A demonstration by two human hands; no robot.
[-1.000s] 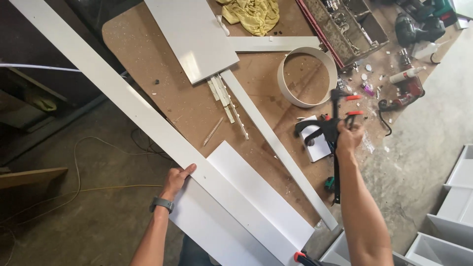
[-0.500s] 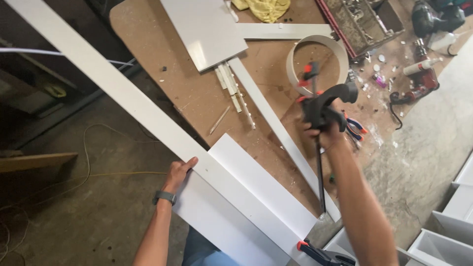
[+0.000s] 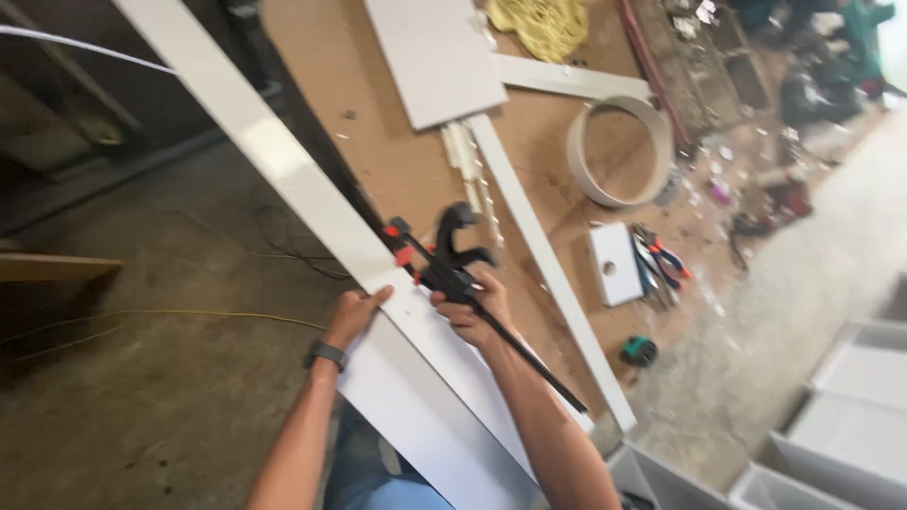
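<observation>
Our fingers on the left hand lie pressed together and curled over the near edge of the long white board, thumb on its top face; a dark watch sits on that wrist. We take this board as our landmark: it runs as a glossy white strip from the upper left of the view down toward us, over the edge of a brown workbench.

Just right of the left hand, our right hand is wrapped tight around the grip of a bar clamp, fingers closed on it. The clamp is black with red-orange pads and trigger, its head sitting right at the board's far edge, touching or nearly so; we cannot tell whether it bites yet. Its thin dark bar slants away from the board, down to the right, across a second white panel that lies under the board.

Farther right of the board, on the bench, lie a narrow white strip, a white ring of edge banding, a small white block with a hole and red-handled pliers.
</observation>
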